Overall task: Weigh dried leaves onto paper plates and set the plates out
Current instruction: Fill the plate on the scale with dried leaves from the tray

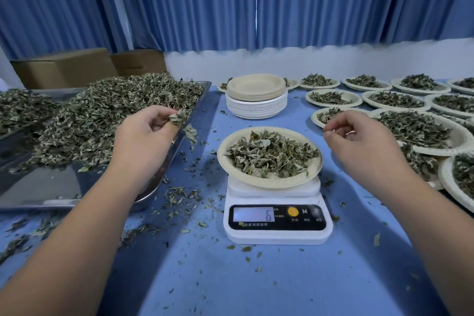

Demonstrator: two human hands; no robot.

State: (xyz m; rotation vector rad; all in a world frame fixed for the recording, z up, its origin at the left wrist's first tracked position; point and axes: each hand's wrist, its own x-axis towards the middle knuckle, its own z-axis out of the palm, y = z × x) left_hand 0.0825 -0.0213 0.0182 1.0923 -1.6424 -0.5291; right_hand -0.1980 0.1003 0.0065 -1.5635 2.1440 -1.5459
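Note:
A paper plate [269, 181] heaped with dried leaves [269, 152] sits on a white digital scale [278, 223] whose display reads 6. My left hand [143, 133] hovers over the right edge of a steel tray [38, 187] and pinches a small clump of dried leaves, with one leaf dangling below. My right hand [359, 136] hangs to the right of the plate, fingers curled with the tips together; a tiny leaf bit may sit between them, though I cannot tell. A big pile of dried leaves [107, 110] fills the tray.
A stack of unused paper plates [256, 96] stands behind the scale. Several filled plates [410, 128] cover the right side of the blue table. Loose leaf crumbs [179, 195] litter the table by the tray. Cardboard boxes [64, 67] and blue curtains stand behind.

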